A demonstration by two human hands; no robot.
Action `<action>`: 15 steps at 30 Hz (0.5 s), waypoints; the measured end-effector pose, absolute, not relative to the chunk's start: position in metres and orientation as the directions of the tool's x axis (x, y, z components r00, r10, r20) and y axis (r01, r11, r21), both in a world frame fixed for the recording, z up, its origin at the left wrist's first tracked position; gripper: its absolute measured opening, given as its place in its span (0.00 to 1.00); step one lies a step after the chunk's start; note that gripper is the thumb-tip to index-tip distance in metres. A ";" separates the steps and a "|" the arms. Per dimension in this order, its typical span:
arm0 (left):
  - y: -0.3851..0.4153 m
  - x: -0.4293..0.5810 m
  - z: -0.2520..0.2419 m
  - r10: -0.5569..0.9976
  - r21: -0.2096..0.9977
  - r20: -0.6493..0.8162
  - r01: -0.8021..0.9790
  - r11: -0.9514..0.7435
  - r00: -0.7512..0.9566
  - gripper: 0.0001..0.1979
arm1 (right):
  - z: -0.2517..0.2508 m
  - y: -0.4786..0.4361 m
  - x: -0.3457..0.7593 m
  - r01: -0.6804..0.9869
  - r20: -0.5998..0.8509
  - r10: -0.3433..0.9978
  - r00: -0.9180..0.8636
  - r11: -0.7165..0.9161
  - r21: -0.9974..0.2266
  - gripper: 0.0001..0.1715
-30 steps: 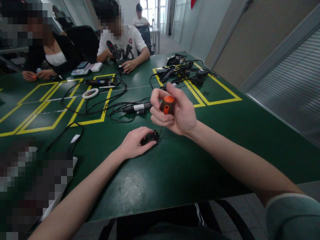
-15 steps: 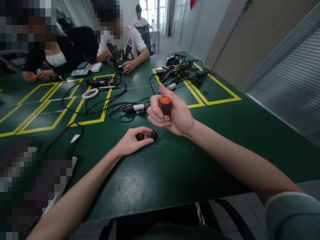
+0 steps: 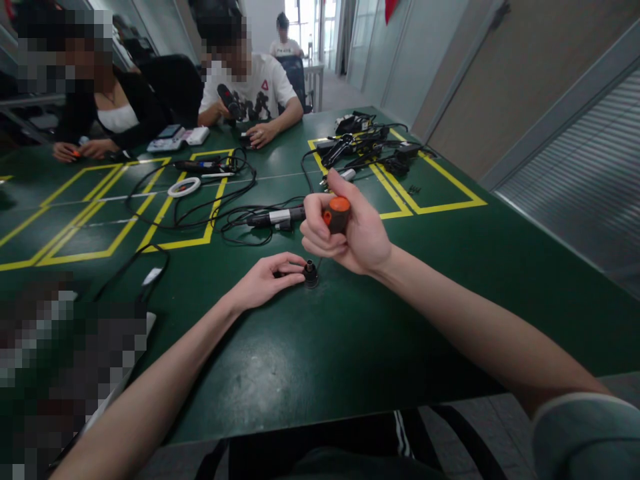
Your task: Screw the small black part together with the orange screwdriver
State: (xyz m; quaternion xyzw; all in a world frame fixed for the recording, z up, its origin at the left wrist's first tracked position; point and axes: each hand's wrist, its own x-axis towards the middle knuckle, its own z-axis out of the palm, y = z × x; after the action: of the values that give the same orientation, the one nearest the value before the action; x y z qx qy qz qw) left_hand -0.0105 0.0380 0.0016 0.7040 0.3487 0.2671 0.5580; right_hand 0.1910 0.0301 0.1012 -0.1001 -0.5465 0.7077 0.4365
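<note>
A small black round part (image 3: 311, 275) with a metal-looking stub on top stands upright on the green table (image 3: 240, 387). From its left side, my left hand (image 3: 267, 280) grips it between thumb and fingertips. Above and to the right, my right hand (image 3: 355, 227) is wrapped round the orange and dark grey handle of a screwdriver (image 3: 339, 212). The thin shaft points down beside the black part, mostly hidden behind my fingers. Its tip cannot be made out clearly.
Behind my hands lies a black corded tool (image 3: 275, 217) with looped cable. A heap of black cables and devices (image 3: 355, 143) is at the far right, with small screws (image 3: 414, 190) nearby. A white ring (image 3: 184, 187) lies left. Two people sit across the table.
My right hand has moved slightly right with the screwdriver, whose handle now leans more. The shaft has come away from the black part's side. My left hand keeps its hold.
</note>
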 end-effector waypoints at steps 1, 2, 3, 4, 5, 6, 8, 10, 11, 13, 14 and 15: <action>0.038 -0.010 0.001 0.786 0.971 -0.005 0.191 -0.143 0.619 0.20 | 0.102 0.029 0.191 -0.512 0.348 0.727 -0.592 -0.006 -0.859 0.37; 0.038 -0.010 0.001 0.781 0.969 0.002 0.193 -0.157 0.625 0.19 | 0.102 0.028 0.191 -0.518 0.362 0.727 -0.584 0.010 -0.855 0.36; 0.038 -0.010 0.002 0.774 0.964 0.009 0.199 -0.174 0.633 0.19 | 0.102 0.027 0.191 -0.523 0.370 0.730 -0.575 0.021 -0.852 0.34; 0.038 -0.010 0.003 0.767 0.958 0.018 0.208 -0.196 0.642 0.18 | 0.103 0.027 0.191 -0.523 0.369 0.736 -0.567 0.024 -0.852 0.33; 0.038 -0.010 0.004 0.759 0.948 0.029 0.222 -0.226 0.650 0.18 | 0.104 0.026 0.191 -0.519 0.359 0.745 -0.562 0.021 -0.855 0.31; 0.037 -0.010 0.005 0.752 0.934 0.044 0.241 -0.266 0.658 0.18 | 0.104 0.025 0.191 -0.513 0.345 0.755 -0.558 0.014 -0.858 0.29; 0.035 -0.009 0.007 0.738 0.891 0.076 0.287 -0.352 0.670 0.20 | 0.105 0.025 0.191 -0.503 0.317 0.774 -0.548 -0.003 -0.864 0.27; 0.034 -0.008 0.009 0.732 0.847 0.096 0.331 -0.416 0.675 0.22 | 0.105 0.026 0.190 -0.504 0.310 0.783 -0.540 -0.006 -0.863 0.28; 0.034 -0.008 0.009 0.730 0.832 0.099 0.346 -0.433 0.676 0.23 | 0.105 0.027 0.190 -0.508 0.319 0.780 -0.539 0.001 -0.861 0.29; 0.034 -0.008 0.008 0.729 0.819 0.102 0.359 -0.448 0.677 0.25 | 0.104 0.028 0.190 -0.521 0.357 0.760 -0.543 0.028 -0.853 0.32; 0.034 -0.008 0.008 0.729 0.815 0.108 0.360 -0.455 0.676 0.26 | 0.103 0.028 0.189 -0.529 0.378 0.748 -0.546 0.043 -0.847 0.33; 0.034 -0.007 0.007 0.728 0.810 0.115 0.360 -0.463 0.676 0.26 | 0.103 0.028 0.189 -0.536 0.395 0.736 -0.549 0.053 -0.843 0.34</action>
State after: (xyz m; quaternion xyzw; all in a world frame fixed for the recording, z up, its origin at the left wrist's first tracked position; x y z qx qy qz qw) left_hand -0.0075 0.0342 0.0069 0.8236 0.3301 0.2303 0.3996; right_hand 0.1889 0.0279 0.1033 -0.0902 -0.5560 0.6822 0.4661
